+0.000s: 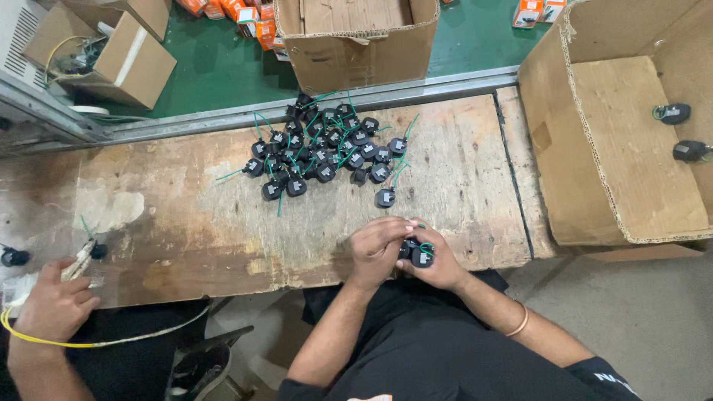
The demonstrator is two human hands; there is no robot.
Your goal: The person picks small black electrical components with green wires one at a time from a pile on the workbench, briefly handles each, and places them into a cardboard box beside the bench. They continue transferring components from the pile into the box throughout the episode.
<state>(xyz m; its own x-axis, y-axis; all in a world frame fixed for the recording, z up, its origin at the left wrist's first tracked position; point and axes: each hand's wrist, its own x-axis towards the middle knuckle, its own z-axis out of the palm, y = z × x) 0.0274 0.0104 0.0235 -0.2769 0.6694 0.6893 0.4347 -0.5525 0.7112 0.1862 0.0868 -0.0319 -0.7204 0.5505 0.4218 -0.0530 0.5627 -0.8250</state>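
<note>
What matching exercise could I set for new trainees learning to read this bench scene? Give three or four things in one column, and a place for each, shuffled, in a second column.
Things:
1. pile of black parts with green wires
2. black part with a green wire
3. two black parts
4. co-worker's hand

Places:
A. inside the open cardboard box at the right
B. at the bench's left end, by a yellow cable
C. between the person's left hand and right hand
D. middle of the wooden bench, far side

Pairs: 1-D, 2-C, 3-A, 4-B
</note>
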